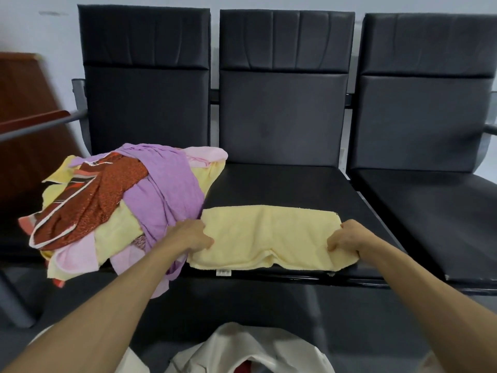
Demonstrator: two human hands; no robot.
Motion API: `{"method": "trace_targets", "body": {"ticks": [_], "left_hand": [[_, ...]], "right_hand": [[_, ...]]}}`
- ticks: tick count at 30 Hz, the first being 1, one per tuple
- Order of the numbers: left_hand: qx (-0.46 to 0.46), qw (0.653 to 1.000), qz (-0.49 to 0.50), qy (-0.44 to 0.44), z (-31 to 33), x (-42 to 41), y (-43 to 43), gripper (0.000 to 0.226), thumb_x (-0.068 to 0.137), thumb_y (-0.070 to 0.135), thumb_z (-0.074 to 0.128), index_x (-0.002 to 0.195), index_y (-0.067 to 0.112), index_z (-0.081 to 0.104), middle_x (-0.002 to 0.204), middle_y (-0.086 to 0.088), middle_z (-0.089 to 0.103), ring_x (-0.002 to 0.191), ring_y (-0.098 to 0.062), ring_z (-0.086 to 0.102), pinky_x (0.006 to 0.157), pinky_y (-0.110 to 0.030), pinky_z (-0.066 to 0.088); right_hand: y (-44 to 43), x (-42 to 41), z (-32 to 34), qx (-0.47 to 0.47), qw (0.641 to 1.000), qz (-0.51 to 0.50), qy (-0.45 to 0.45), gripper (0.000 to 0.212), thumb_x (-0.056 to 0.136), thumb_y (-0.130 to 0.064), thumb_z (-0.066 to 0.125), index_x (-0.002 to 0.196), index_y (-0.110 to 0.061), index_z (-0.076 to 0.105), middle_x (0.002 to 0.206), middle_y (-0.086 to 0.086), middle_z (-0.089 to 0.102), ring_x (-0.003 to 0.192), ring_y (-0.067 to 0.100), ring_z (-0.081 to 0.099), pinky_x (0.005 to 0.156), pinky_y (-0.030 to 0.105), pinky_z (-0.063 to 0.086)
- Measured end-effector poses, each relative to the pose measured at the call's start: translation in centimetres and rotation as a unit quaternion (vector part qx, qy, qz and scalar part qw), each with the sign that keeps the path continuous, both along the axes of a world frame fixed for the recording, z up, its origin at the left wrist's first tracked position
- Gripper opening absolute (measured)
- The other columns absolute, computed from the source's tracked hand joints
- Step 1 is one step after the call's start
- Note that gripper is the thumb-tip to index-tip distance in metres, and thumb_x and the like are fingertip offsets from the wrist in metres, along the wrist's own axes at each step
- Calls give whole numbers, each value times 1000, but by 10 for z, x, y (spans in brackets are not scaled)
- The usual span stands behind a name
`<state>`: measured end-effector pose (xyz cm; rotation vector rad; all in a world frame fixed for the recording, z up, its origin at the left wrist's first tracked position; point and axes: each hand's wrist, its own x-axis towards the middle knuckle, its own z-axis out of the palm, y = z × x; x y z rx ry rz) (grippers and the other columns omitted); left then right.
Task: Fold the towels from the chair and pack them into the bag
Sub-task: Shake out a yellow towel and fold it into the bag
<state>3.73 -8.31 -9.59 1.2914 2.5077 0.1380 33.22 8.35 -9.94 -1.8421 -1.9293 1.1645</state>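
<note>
A pale yellow towel point(269, 232) lies folded into a long strip across the front of the middle black seat point(282, 184). My left hand point(192, 236) grips its left end with curled fingers. My right hand point(347, 236) grips its right end the same way. A heap of unfolded towels point(121, 205), purple, pink, yellow and patterned red, is piled on the left seat and hangs over its front edge. The cream bag point(250, 351) stands open on the floor below me, with something red inside.
The right black seat point(435, 205) holds nothing. Three black backrests stand behind the seats against a white wall. A brown wooden piece of furniture point(27, 103) is at the far left, next to the metal armrest.
</note>
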Motion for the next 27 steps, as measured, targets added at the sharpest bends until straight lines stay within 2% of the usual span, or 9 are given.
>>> {"method": "trace_targets", "body": {"ticks": [3,7,10,14,18,20,22,25,27], "left_hand": [[104,978,71,-164,10,2,4,48,96,26,49,139,6,42,136,-12,49,121,-27,48,94,-31,41],[221,904,148,-334,24,-3,-2,40,94,20,57,129,0,49,123,-12,56,106,-26,52,85,-32,43],[209,926,128,-287,27,-4,-9,37,93,20,61,125,4,51,123,-9,54,105,-23,48,83,-31,39],[165,959,74,-217,23,9,-10,38,93,20,60,128,7,55,126,-8,56,111,-22,51,90,-30,41],[80,987,1,-139,12,24,-6,25,95,25,54,114,10,58,98,-1,58,93,-17,55,80,-28,43],[49,994,4,-94,7,26,-1,29,97,32,50,115,10,58,98,-3,61,92,-18,59,80,-29,47],[48,996,28,-65,4,32,7,38,101,38,41,117,8,57,100,-6,61,92,-20,59,79,-30,46],[35,998,29,-31,4,44,15,49,101,46,38,124,5,52,105,-8,58,95,-22,56,81,-31,43],[17,999,18,-35,1,47,19,58,96,50,47,133,6,46,122,-10,57,107,-24,55,87,-32,42]], "right_hand": [[5,6,3,-17,997,-15,73,62,47,-13,72,106,-1,58,106,19,64,94,38,64,82,48,57],[-13,16,18,-75,990,19,121,43,71,8,66,112,0,56,105,20,65,90,35,66,63,34,55],[-16,25,17,-104,985,55,122,41,73,10,65,112,1,55,103,17,66,89,31,66,63,32,53],[-5,30,8,-59,990,-10,128,61,75,9,63,133,-2,44,124,20,57,92,32,65,59,31,53],[0,41,8,30,992,-70,99,55,79,7,58,133,1,47,126,18,52,99,32,59,70,32,47],[-2,47,10,61,993,-80,61,29,77,5,57,106,2,59,102,18,56,81,29,55,66,29,40],[-4,48,10,60,993,-93,51,7,76,3,56,83,1,55,80,14,52,65,24,46,58,27,36],[-1,49,10,45,992,-103,65,10,83,-7,57,89,-2,51,80,10,49,65,22,45,55,28,36],[0,50,10,25,989,-113,97,18,89,-15,59,98,-3,49,94,12,53,79,26,52,66,33,42]]}}
